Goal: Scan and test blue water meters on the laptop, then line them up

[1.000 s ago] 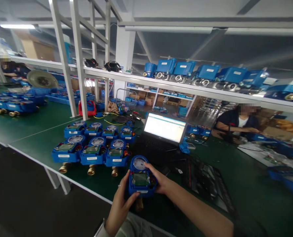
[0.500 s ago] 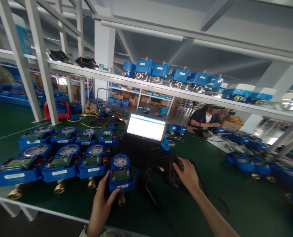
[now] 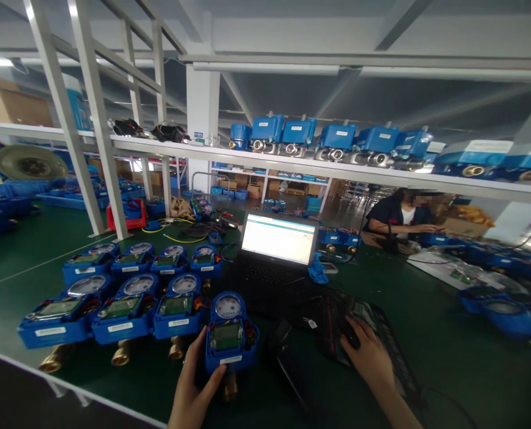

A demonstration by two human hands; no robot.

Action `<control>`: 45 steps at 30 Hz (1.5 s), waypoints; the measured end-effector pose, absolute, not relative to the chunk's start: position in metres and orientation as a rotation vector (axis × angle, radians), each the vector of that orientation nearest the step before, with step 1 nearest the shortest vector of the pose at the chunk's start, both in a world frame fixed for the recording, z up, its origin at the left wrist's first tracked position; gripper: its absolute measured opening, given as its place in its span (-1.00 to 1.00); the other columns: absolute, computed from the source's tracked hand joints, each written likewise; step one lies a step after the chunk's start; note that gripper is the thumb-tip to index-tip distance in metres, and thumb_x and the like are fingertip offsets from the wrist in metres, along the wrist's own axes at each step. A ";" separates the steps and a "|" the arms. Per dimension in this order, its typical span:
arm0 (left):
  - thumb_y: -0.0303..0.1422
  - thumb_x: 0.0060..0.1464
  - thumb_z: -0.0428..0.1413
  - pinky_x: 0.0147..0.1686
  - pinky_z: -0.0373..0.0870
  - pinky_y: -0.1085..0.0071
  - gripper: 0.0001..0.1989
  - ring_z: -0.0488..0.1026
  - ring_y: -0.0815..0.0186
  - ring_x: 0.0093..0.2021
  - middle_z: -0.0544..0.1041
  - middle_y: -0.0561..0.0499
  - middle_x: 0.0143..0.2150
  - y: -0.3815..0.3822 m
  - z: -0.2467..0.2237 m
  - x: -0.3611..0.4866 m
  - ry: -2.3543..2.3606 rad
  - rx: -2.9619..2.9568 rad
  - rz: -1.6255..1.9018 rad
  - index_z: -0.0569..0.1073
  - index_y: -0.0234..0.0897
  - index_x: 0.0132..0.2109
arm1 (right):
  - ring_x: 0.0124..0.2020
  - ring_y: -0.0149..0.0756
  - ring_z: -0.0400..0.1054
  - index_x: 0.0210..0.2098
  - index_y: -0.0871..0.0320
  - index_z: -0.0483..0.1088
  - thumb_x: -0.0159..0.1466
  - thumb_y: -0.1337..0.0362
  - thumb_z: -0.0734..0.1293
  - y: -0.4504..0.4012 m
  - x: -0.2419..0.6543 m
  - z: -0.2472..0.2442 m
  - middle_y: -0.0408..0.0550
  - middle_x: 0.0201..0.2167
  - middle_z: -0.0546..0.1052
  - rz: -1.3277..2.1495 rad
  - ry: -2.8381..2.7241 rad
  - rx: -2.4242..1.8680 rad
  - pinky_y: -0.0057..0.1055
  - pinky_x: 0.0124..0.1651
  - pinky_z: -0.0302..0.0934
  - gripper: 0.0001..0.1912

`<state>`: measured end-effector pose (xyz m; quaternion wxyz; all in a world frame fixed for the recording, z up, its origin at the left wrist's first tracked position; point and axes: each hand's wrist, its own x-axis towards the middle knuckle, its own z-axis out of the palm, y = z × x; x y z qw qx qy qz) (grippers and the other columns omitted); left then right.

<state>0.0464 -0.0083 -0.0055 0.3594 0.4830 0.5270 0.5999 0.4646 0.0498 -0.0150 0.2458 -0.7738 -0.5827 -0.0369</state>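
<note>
Blue meter (image 3: 229, 342) is gripped by the left hand (image 3: 196, 381), thumb laid on the front edge near the white label, fingers wrapped along its left side; it is stood near the front edge of the green table (image 3: 359, 277), dial uppermost, circuit board and wires exposed, brass fitting (image 3: 230, 387) pointed toward the wearer. Black mouse (image 3: 351, 335) is covered and held by the right hand (image 3: 369, 351), on a dark mouse pad (image 3: 372, 313); whether a button is pressed cannot be told. Between the hands a black handheld device (image 3: 287, 363) is laid, touched by neither. Seven similar meters (image 3: 124, 313) are lined up to the left of the held one, four behind and three in front. Behind it and to the right, an open laptop (image 3: 278, 241) is set with screen lit, text too small to be read; a blue cloth (image 3: 317, 269) is bunched just beside it. Blue-topped units (image 3: 298, 131) are lined up on the white shelf (image 3: 265, 156) above. At far right, a co-worker (image 3: 397, 217) is seated near more blue units.
</note>
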 end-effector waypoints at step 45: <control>0.08 0.04 0.18 0.34 0.17 -0.05 -0.31 0.22 -0.11 0.35 0.39 -0.07 0.31 -0.014 0.014 0.051 1.412 1.205 1.543 0.34 -0.10 0.26 | 0.04 0.04 0.39 0.15 0.10 0.42 0.25 -0.03 0.08 0.046 0.460 -0.016 0.10 0.15 0.42 -0.175 -1.578 -2.102 -0.07 0.00 0.36 -0.38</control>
